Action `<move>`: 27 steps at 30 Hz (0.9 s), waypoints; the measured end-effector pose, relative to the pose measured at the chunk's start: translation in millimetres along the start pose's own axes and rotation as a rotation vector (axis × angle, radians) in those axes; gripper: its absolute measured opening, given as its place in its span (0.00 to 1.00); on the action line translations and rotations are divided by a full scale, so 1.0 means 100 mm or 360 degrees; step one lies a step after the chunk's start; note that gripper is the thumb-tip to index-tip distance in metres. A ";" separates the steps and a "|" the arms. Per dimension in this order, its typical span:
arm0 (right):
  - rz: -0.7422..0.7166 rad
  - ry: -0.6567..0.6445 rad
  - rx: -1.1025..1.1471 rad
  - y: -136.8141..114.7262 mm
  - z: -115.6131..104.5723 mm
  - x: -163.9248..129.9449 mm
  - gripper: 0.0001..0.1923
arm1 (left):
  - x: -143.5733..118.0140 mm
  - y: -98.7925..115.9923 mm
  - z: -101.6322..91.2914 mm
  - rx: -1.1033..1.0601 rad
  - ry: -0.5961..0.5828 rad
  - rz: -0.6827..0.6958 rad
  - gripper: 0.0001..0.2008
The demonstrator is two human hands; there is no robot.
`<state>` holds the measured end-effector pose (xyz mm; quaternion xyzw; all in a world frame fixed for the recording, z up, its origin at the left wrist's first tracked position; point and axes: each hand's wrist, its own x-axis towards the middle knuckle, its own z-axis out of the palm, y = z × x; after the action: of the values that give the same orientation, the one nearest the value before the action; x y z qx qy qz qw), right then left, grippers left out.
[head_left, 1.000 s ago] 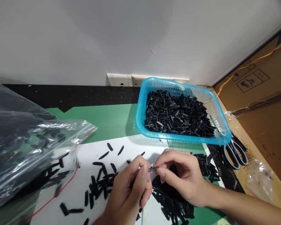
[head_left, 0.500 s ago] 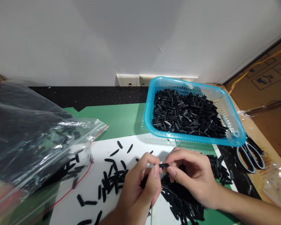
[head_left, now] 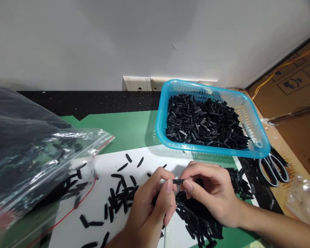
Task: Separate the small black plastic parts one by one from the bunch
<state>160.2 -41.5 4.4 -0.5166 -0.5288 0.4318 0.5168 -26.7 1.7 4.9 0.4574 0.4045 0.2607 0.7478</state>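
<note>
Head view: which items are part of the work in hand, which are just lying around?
In use:
- left hand and right hand, pinching one small black part
- loose black parts on white sheet
- blue basket of parts

Lying about:
- scissors
- plastic bag
- cardboard box

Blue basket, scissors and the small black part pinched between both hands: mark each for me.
blue basket (head_left: 258, 151): head view, front right rim corner.
scissors (head_left: 274, 168): head view, grey handle loops.
small black part (head_left: 178, 181): head view, its middle, between the fingertips.
</note>
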 end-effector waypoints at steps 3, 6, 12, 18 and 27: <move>-0.0138 0.0018 -0.0099 -0.02 -0.03 -0.02 0.06 | 0.01 0.03 0.00 -0.0045 0.0026 -0.0039 0.22; -0.0251 0.0089 -0.0125 -0.04 -0.06 -0.05 0.12 | 0.03 0.07 -0.01 -0.0132 0.0043 -0.0101 0.21; -0.0454 0.0106 -0.0482 -0.05 0.01 -0.08 0.11 | 0.05 0.04 -0.03 -0.0204 -0.0025 -0.0023 0.22; -0.0826 -0.0144 -0.0695 -0.04 0.14 -0.10 0.04 | 0.02 0.00 -0.01 -0.0057 0.0021 0.0049 0.24; -0.0677 -0.0379 -0.0660 -0.05 0.11 -0.11 0.06 | 0.02 -0.04 -0.03 0.0111 -0.0023 0.0113 0.23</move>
<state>147.9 -52.0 7.3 -0.4345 -0.7584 0.2545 0.4138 -27.7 3.2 0.1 0.4991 0.3914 0.2695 0.7246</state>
